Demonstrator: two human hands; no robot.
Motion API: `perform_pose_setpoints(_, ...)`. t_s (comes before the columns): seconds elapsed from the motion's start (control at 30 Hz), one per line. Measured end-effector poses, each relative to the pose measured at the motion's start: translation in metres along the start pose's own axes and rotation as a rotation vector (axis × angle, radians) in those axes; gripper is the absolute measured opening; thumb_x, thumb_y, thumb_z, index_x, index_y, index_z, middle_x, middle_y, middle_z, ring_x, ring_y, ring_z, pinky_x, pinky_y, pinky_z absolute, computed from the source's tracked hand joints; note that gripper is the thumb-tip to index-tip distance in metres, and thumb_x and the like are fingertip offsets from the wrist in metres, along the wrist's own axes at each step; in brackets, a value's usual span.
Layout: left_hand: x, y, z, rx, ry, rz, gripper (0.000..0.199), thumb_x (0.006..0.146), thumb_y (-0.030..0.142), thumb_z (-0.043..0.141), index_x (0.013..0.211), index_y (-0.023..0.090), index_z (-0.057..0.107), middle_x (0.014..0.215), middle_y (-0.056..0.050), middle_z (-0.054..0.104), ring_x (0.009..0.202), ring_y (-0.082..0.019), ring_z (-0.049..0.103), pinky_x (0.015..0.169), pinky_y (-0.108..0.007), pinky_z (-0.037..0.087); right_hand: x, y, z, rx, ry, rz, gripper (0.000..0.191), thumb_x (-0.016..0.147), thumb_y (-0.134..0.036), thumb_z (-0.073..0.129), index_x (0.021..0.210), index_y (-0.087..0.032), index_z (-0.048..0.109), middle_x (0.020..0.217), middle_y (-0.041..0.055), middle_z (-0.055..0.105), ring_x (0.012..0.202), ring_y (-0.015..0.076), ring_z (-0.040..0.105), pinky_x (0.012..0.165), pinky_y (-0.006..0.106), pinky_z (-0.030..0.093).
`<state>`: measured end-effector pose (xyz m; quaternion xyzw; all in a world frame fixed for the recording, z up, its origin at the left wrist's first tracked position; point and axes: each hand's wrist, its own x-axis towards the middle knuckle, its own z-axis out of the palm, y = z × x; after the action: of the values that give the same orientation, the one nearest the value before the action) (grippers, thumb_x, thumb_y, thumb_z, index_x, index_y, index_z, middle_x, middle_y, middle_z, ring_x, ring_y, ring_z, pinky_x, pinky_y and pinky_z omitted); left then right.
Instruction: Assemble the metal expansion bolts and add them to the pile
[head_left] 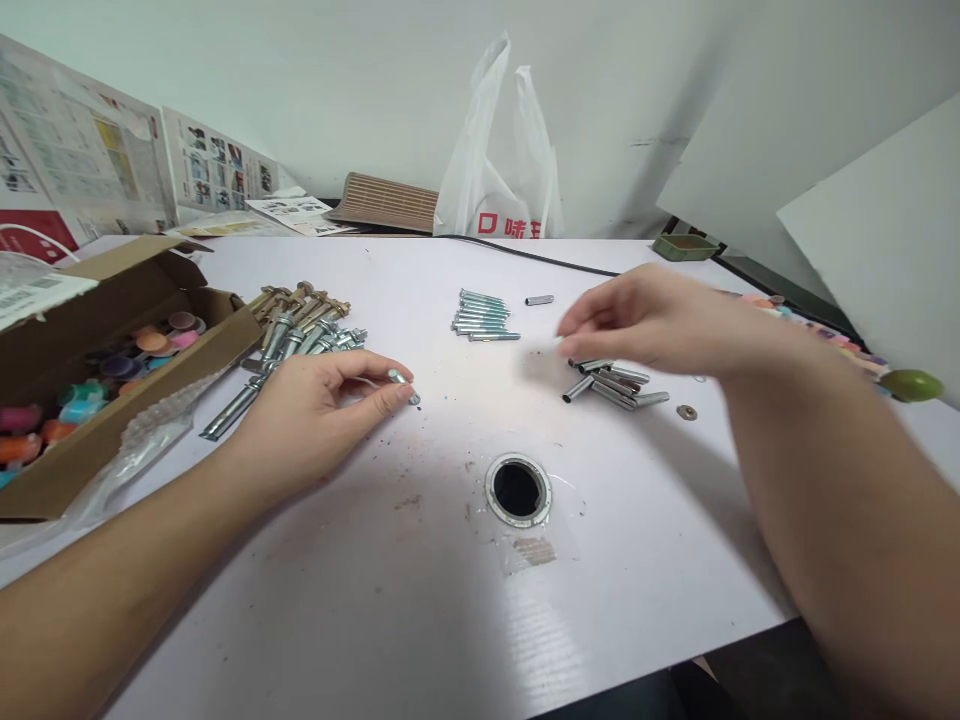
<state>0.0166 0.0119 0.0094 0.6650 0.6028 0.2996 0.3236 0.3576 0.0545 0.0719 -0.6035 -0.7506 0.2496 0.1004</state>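
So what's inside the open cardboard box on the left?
The cardboard box holds small round pots with coloured lids: pink, orange, purple, teal. A clear plastic bag lies against its front wall. That wall and a flap hide the lower contents, so nothing can be counted.

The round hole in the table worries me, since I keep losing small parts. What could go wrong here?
The small bolt pinched in the left hand lies not far from the open hole; if dropped, it might roll in. The loose sleeves under the right hand are round and could scatter if brushed. The lone nut could be knocked off unnoticed.
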Motion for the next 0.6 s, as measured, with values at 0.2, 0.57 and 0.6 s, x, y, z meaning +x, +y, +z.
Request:
perform_pose_setpoints(0.2, 0.002, -0.001, -0.001, 0.021, 0.018, 0.056, 0.031, 0.084, 0.055, 0.079, 0.094, 0.026, 0.085, 0.056, 0.001, 0.061, 0.079, -0.02, 0.066, 0.061, -0.026, 0.044, 0.032, -0.06, 0.081, 0.088, -0.238, -0.281, 0.026, 0.094, -0.041, 0.072, 0.105, -0.019, 0.08, 0.084, 0.0006, 0.071, 0.07, 0.0091, 0.056, 0.064, 0.027, 0.041)
perform_pose_setpoints(0.57, 0.002, -0.003, 0.0, 0.034, 0.013, 0.011, 0.036, 0.083, 0.061, 0.079, 0.096, 0.027, 0.083, 0.067, 0.002, 0.071, 0.064, -0.015, 0.058, 0.05, -0.025, 0.035, 0.038, -0.049, 0.066, 0.031, -0.025, -0.366, 0.036, 0.095, -0.041, 0.075, 0.117, -0.014, 0.076, 0.11, 0.0078, 0.074, 0.096, 0.0159, 0.066, 0.084, 0.03, 0.049)
perform_pose_setpoints(0.6, 0.002, -0.004, 0.0, 0.036, 0.015, 0.005, 0.038, 0.082, 0.063, 0.079, 0.096, 0.027, 0.083, 0.067, 0.002, 0.071, 0.061, -0.014, 0.056, 0.049, -0.024, 0.036, 0.032, -0.045, 0.053, 0.017, 0.028, -0.338, 0.031, 0.095, -0.039, 0.073, 0.114, -0.014, 0.076, 0.11, 0.0082, 0.074, 0.096, 0.0166, 0.066, 0.083, 0.031, 0.049)
